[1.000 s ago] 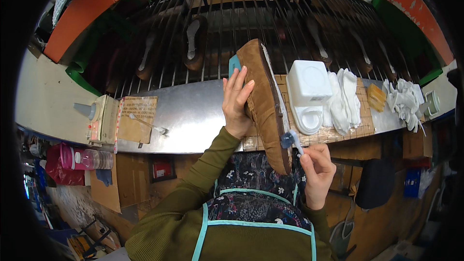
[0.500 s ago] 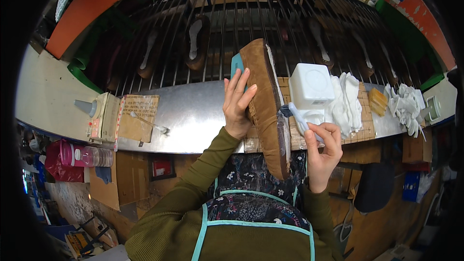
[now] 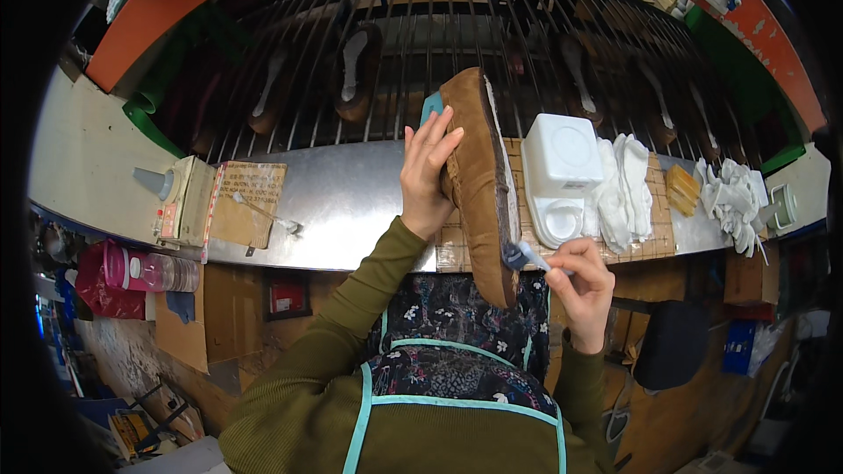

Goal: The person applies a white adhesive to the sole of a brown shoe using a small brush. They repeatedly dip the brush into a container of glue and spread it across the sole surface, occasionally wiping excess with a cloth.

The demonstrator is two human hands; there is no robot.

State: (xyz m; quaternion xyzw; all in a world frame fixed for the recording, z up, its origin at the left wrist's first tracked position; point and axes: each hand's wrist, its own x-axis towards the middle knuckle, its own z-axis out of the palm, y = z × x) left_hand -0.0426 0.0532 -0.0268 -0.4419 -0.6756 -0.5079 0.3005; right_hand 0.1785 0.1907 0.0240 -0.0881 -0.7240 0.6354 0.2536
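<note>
A brown suede shoe upper [image 3: 471,202] stands on edge in front of me, with its pale-edged underside turned right. A turquoise shoe last [image 3: 431,107] pokes out of its top left side. My left hand [image 3: 428,177] is closed around the upper from the left. In my right hand [image 3: 581,285] is a small brush [image 3: 533,257], its pale handle pinched between thumb and fingers. The dark brush head touches the underside rim near the shoe's lower end. Just right of the shoe, a white plastic container [image 3: 564,158] with a round dish at its front sits on a brown mat [image 3: 659,219].
White gloves [image 3: 625,193] lie beside the container, then a yellow block [image 3: 682,189] and more gloves [image 3: 733,202]. Leftward on the metal bench [image 3: 338,202] lies cardboard [image 3: 246,197] with a thin brush. Several shoes [image 3: 357,70] rest under a bar rack behind. A dark stool [image 3: 673,342] stands right.
My right hand has brought the brush down along the shoe's rim, from about its middle to near its lower end. My left hand keeps its hold.
</note>
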